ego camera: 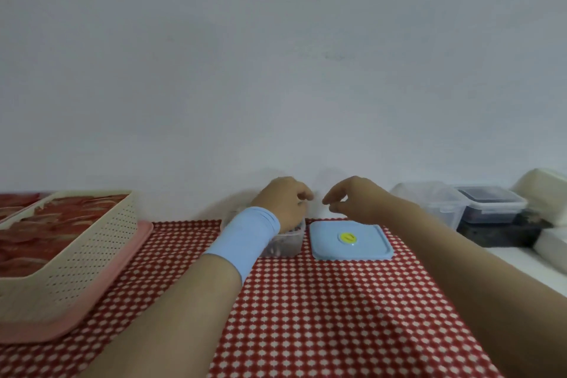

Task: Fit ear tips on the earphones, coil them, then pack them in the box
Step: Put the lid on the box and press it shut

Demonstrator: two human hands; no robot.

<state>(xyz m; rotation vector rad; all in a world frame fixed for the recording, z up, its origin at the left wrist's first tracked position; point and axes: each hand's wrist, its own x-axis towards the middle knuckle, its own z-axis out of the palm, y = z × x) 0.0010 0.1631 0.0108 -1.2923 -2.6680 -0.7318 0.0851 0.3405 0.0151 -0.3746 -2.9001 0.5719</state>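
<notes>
A small clear box (287,244) with dark pieces inside stands on the red checked cloth near the wall. My left hand (283,202), with a blue wristband, hovers over the box with curled fingers, hiding most of it. My right hand (352,198) is level with it, just to the right, thumb and forefinger tips close together and pointing at the left fingertips. The two hands are a small gap apart. Whether either holds something small is too blurred to tell. The box's blue lid (351,241) with a yellow round mark lies flat right of the box. No earphone cable shows.
A cream perforated basket (76,255) on a pink tray (101,307) holds red material at the left. Clear and dark lidded containers (487,207) and white boxes stand at the right on a white surface. A plain wall rises right behind.
</notes>
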